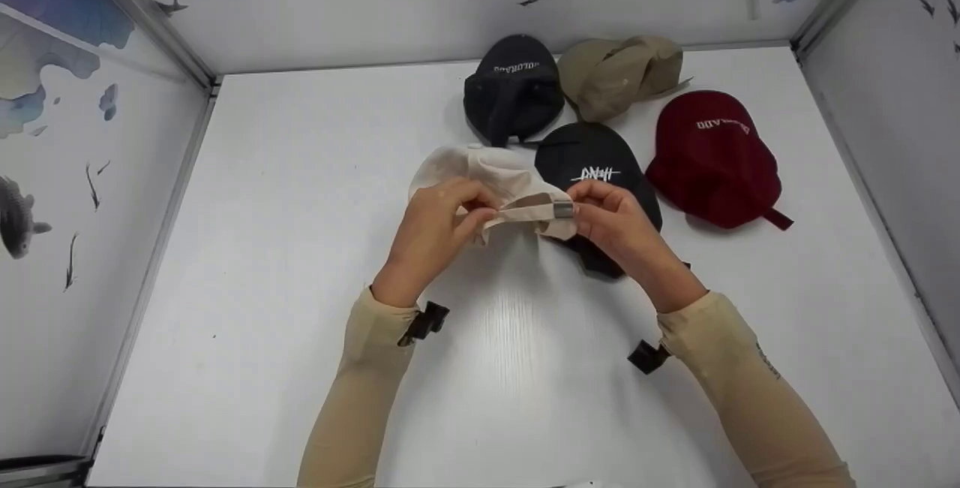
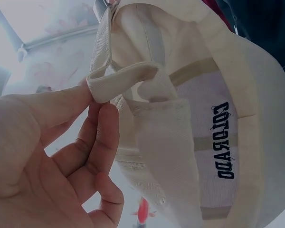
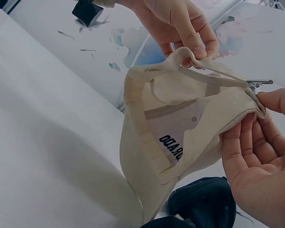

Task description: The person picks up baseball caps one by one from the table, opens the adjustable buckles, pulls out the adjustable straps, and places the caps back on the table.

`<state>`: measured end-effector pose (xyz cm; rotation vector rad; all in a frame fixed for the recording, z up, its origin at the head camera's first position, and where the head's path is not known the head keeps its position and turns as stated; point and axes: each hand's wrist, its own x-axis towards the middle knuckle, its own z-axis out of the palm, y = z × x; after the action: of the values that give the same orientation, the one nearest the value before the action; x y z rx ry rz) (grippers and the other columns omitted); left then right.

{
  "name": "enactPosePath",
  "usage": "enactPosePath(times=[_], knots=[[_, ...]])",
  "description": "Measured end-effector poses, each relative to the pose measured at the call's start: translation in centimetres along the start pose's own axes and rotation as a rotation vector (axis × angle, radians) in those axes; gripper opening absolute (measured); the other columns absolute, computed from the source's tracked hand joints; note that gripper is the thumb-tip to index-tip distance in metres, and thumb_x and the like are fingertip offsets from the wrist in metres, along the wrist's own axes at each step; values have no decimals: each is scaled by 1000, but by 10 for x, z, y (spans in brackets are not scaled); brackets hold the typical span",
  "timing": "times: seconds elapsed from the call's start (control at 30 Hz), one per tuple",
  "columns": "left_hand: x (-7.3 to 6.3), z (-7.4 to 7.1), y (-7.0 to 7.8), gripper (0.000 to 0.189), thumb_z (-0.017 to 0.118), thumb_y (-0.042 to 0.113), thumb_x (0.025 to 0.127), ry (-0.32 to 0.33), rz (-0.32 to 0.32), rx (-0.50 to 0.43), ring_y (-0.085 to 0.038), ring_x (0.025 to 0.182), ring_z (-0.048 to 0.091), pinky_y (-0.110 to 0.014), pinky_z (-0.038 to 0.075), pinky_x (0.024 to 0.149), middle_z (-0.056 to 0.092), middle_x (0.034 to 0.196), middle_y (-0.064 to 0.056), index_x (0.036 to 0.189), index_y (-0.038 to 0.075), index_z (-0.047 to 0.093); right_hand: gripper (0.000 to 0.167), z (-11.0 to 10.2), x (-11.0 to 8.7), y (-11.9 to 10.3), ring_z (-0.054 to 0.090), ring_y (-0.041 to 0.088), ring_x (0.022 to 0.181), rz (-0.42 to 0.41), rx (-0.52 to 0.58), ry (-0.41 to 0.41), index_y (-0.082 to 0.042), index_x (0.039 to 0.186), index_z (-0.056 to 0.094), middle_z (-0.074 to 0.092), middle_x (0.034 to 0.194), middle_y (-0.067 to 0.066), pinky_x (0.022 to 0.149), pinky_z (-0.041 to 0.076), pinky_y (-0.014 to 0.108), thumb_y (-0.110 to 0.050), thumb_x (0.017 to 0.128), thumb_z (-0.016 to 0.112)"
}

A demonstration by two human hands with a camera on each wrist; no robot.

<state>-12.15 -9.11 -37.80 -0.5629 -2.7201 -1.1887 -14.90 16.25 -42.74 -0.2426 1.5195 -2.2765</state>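
Observation:
A cream baseball cap (image 1: pixel 495 169) is held up above the table, its inside showing reversed COLORADO stitching in both wrist views. My left hand (image 1: pixel 439 229) pinches the cap's back strap (image 2: pixel 118 83) between thumb and fingertips, and the strap bends into a loop there. At the strap's other side, my right hand (image 1: pixel 619 225) grips the cap's edge beside the metal buckle (image 1: pixel 562 209). In the right wrist view the buckle (image 3: pixel 260 83) sticks up near the right thumb. Just behind and below the right hand lies a black cap (image 1: pixel 592 154) with white lettering.
A dark COLORADO cap (image 1: pixel 517 90) and a khaki cap (image 1: pixel 622 75) lie at the back of the white table (image 1: pixel 300 368). To the right lies a dark red cap (image 1: pixel 716 158). Panels with fish drawings (image 1: pixel 450 0) enclose the table's back and sides.

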Motion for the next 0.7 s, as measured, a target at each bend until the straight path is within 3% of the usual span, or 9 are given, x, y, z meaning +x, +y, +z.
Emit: enactPosePath(times=[0.23,0.5,0.7], knots=[[1,0,-1,11,72,20,89,-16,-8,9,-16,88,65,-31,53,82,71,95,-4,94,10,73,24,-1,-1,0,62,9,85,3,4,-9,-9,95,64,68,91,-1,76,54,22,7,94,47],[1,0,-3,12,72,20,89,-18,-18,7,-18,91,67,-40,56,85,73,96,-5,94,9,73,22,0,-1,-1,62,8,84,6,11,-1,-9,95,63,67,89,-1,74,53,22,7,95,47],[1,1,-4,11,72,18,89,-24,-31,-6,-18,91,66,-39,56,85,73,97,-6,94,8,73,24,0,-1,1,62,8,84,10,32,0,-10,94,63,67,89,-1,74,54,22,7,94,46]])
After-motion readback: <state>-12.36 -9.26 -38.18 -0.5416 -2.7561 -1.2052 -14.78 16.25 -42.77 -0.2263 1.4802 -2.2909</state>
